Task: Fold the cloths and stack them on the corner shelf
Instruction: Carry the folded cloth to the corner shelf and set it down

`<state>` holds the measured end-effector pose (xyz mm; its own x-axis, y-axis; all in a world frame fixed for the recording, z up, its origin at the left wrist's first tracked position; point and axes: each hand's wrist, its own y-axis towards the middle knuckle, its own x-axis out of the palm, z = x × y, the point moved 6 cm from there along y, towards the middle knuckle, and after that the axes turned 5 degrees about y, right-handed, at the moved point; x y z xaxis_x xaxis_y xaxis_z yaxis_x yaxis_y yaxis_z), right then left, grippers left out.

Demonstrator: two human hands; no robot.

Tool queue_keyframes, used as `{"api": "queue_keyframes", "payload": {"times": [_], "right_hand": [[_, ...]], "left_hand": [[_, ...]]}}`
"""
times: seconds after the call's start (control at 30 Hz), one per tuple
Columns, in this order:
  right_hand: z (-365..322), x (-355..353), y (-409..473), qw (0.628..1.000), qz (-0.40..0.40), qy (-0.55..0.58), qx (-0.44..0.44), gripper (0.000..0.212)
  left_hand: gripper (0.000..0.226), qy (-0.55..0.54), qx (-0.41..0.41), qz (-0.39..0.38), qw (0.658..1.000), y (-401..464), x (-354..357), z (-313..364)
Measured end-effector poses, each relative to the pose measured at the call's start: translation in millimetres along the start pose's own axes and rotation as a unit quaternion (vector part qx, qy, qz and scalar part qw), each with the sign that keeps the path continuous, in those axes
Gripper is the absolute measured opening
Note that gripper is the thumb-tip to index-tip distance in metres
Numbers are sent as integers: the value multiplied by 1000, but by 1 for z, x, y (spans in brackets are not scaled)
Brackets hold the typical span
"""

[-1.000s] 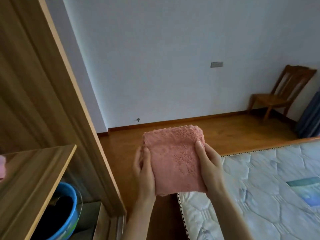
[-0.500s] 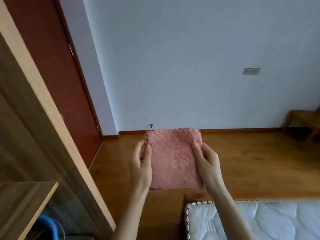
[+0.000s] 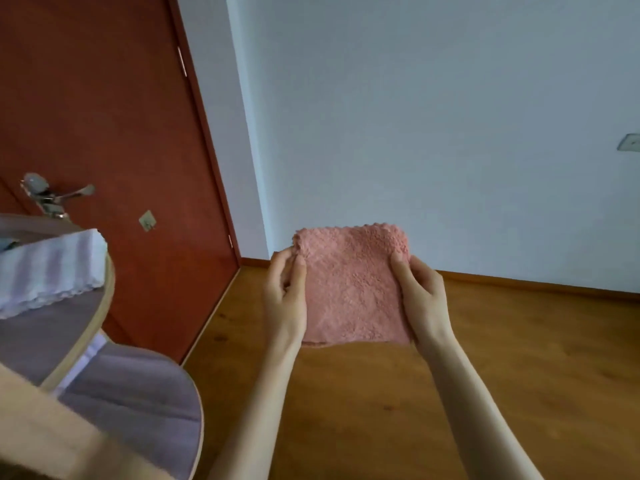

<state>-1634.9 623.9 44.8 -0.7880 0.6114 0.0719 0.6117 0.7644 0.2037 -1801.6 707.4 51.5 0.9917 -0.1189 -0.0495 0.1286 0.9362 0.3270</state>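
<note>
Nearest the camera, at lower left, the rounded grey-topped tiers of the wood-rimmed corner shelf [image 3: 104, 308] are showing, and a folded white cloth with pale stripes and a scalloped edge [image 3: 52, 271] is lying on the upper tier. Further out, over the brown wooden floor [image 3: 485, 375], the left hand [image 3: 285, 299] and the right hand [image 3: 424, 299] are each gripping one side edge of a folded pink terry cloth [image 3: 351, 285], thumbs on top and fingers curled beneath, holding it in the air to the right of the shelf and apart from it. It is looking roughly square, nubbly and plush, with a scalloped far edge and a slightly uneven near edge. It will likely be handling light, soft and floppy, so supporting both sides should be keeping the fold together. Beyond stand a red-brown door [image 3: 121, 133] and a pale wall [image 3: 433, 116].
</note>
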Motion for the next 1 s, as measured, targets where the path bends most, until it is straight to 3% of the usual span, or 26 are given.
{"api": "queue_keyframes", "payload": {"times": [0.3,0.5,0.63,0.8,1.0], "right_hand": [[11,85,143,998,-60,-8,-27,61],[34,153,221,990,-135,16,-29,62],[54,211,280,976,-210,38,-34,58],[63,293,346,948,-313,53,-13,48],[68,394,386,901,-429,69,-10,44]], "left_hand": [[31,44,5,63,997,139,-7,-25],[15,55,-10,137,989,210,-25,-55],[19,82,-39,199,976,258,-42,-82],[32,125,-40,297,946,315,-68,-99],[20,167,-10,449,878,346,-106,-88]]}}
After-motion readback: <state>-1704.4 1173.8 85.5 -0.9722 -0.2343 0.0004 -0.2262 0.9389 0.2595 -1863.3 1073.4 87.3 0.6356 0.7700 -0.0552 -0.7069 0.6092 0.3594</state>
